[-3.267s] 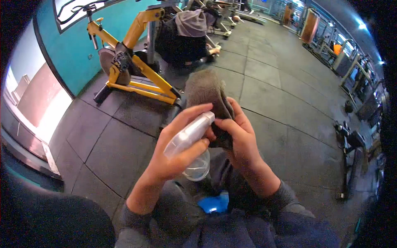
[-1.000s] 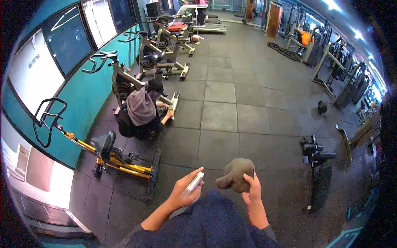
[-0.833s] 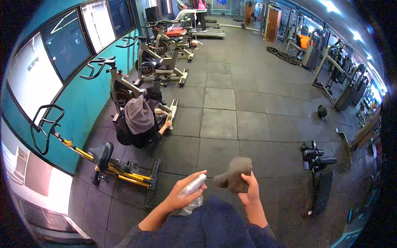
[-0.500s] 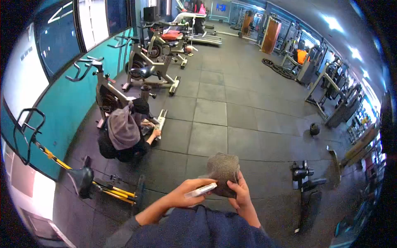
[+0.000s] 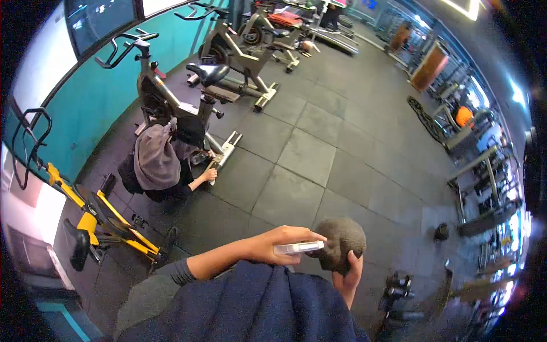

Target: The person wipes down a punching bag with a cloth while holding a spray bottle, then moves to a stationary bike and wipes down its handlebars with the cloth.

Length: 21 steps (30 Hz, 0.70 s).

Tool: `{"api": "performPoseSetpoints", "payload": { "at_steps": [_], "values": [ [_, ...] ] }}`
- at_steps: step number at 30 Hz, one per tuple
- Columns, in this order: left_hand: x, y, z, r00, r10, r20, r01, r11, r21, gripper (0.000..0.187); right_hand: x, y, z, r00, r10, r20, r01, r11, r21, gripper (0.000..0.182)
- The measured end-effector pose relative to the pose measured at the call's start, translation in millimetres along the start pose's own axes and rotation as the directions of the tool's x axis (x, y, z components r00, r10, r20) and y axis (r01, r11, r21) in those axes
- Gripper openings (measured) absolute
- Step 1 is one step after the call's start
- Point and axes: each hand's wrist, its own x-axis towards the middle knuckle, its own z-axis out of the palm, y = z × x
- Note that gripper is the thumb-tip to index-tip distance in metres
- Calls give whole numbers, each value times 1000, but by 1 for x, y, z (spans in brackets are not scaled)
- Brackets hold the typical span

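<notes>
My left hand (image 5: 273,244) is closed round a white phone-like device (image 5: 298,247), with its index finger stretched toward a grey-brown cloth (image 5: 344,239). The bunched cloth sits in my right hand (image 5: 348,275), whose thumb presses on its front. Both hands are close together in front of my dark blue top. The fingers of my right hand behind the cloth are hidden.
At the left, a person (image 5: 156,159) crouches beside an exercise bike (image 5: 171,100), one hand on its foot bar. A yellow bike (image 5: 108,214) stands nearer. Weight equipment (image 5: 399,290) is at lower right, a punching bag (image 5: 430,65) farther back.
The view has turned and tilted, so the bikes and the person appear shifted. Both hands have moved right in the frame, and the cloth looks rounder.
</notes>
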Motion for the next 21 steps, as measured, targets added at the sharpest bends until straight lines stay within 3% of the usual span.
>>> {"api": "performPoseSetpoints", "payload": {
  "at_steps": [2,4,6,9,12,14,16,18,21],
  "values": [
    [27,-4,-24,996,-72,-54,75,995,62,60,64,-21,11,998,6,69,-3,999,-40,57],
    [52,-10,-48,975,-153,-161,147,988,-47,63,127,-43,26,983,24,180,-19,999,-30,57],
    [76,-19,-71,953,-204,-225,199,979,-48,61,187,-57,36,919,74,388,-36,994,-105,53],
    [106,-38,-104,840,-238,-488,220,971,-95,60,258,-61,65,900,121,418,-82,991,-109,54],
    [125,-70,-143,785,-316,-533,329,941,-74,61,318,-47,91,852,144,503,-144,989,-40,55],
    [145,-90,-174,764,-301,-571,299,949,-100,59,359,-38,107,860,188,475,-197,980,-31,56],
    [166,-121,-213,756,-293,-585,352,936,-15,57,405,-31,120,849,202,487,-221,975,-20,57],
    [194,-145,-252,774,-306,-555,340,939,-44,54,448,-31,131,857,261,445,-271,962,-42,57],
    [250,-176,-322,859,-261,-440,295,956,8,51,515,-41,151,884,228,407,-235,972,-34,57]
  ]
}}
